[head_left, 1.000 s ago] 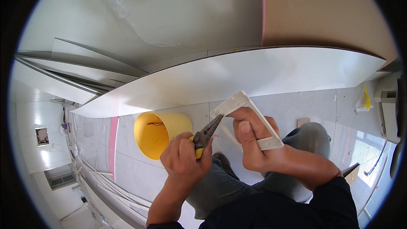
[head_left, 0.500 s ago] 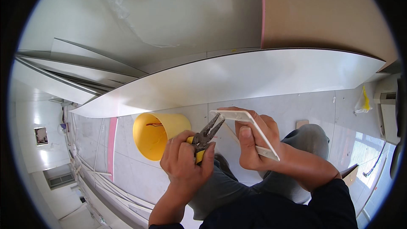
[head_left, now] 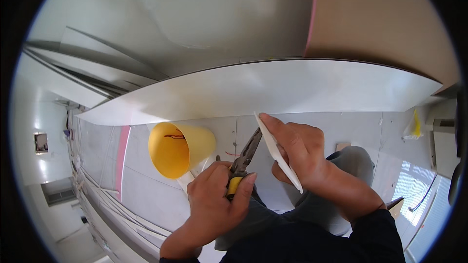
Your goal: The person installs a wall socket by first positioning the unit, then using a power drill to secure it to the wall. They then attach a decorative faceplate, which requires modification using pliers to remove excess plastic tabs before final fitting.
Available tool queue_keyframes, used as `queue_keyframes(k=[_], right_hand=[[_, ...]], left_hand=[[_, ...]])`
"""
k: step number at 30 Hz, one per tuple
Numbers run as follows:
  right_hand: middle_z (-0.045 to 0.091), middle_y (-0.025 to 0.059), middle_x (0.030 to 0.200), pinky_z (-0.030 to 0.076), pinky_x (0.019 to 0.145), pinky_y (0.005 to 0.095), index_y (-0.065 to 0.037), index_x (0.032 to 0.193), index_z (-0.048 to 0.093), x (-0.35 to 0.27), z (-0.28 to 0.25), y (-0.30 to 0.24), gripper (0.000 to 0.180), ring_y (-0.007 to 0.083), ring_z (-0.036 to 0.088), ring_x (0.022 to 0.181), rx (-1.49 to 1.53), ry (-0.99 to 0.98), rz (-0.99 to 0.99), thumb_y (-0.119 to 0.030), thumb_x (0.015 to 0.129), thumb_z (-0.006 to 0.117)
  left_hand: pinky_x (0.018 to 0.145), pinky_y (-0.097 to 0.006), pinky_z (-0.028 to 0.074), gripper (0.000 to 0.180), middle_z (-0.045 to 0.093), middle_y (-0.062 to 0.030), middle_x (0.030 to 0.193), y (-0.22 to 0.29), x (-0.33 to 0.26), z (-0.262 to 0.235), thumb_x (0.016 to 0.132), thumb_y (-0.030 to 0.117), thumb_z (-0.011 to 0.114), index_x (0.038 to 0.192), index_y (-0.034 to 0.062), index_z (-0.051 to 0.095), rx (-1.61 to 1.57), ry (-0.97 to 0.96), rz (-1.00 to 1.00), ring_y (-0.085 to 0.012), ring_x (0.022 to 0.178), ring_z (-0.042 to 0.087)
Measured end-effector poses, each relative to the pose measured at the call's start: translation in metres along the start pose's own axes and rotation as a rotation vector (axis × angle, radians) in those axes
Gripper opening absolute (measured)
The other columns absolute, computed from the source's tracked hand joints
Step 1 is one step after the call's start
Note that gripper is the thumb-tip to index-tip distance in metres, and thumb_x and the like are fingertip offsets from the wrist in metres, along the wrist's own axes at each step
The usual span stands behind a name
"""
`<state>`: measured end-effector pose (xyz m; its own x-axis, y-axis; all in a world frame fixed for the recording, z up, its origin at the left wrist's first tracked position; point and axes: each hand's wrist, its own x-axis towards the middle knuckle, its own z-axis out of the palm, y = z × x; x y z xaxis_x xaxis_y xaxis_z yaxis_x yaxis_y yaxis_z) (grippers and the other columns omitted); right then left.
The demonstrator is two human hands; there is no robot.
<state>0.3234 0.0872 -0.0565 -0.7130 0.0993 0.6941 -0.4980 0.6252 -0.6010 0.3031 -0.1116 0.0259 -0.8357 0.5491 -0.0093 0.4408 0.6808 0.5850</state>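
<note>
My left hand [head_left: 210, 200] is closed around the yellow-and-black handles of a pair of long-nosed pliers [head_left: 247, 153], jaws pointing up and away from me. In my right hand [head_left: 304, 152] is a thin white plastic frame [head_left: 277, 155], like the cover of a wall socket, turned nearly edge-on. The right fingers lie along its right side, with some of them hidden behind it. The plier tips reach the frame's left face near its upper end; whether they grip it I cannot tell.
A yellow bucket [head_left: 201, 146] with reddish wire inside lies tipped on the tiled floor, left of my hands. Beyond it stretches a long white panel [head_left: 273, 85]. More panels [head_left: 87, 65] lean at far left. A brown board [head_left: 380, 19] stands at far right.
The frame has turned from an open, slanted view to nearly edge-on. The pliers have tilted more upright, and their jaws look closer together. The view has shifted slightly.
</note>
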Motion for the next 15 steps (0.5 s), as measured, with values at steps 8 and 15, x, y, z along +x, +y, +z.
queue_keyframes(k=[8, 15], right_hand=[[0.059, 0.0061, 0.067, 0.050, 0.055, 0.0298, 0.006, 0.137, 0.061, 0.000, -0.005, 0.004, 0.073, 0.0215, 0.058, 0.054, -0.021, 0.009, 0.072, 0.013, 0.064, 0.062], [0.070, 0.0184, 0.087, 0.051, 0.057, 0.0300, 0.011, 0.130, 0.062, -0.004, -0.009, 0.002, 0.043, 0.0218, 0.063, 0.058, -0.005, -0.015, 0.114, 0.011, 0.088, 0.052]], left_hand=[[0.051, -0.040, 0.040, 0.049, 0.051, -0.0142, 0.060, 0.008, 0.019, -0.031, 0.097, 0.037, 0.073, 0.070, 0.0011, 0.055, -0.248, -0.265, -0.170, -0.0308, 0.051, 0.052], [0.052, -0.031, 0.034, 0.049, 0.052, -0.0058, 0.058, 0.005, 0.022, -0.042, 0.102, 0.041, 0.068, 0.076, -0.0003, 0.063, -0.431, -0.430, -0.306, -0.0161, 0.052, 0.045]])
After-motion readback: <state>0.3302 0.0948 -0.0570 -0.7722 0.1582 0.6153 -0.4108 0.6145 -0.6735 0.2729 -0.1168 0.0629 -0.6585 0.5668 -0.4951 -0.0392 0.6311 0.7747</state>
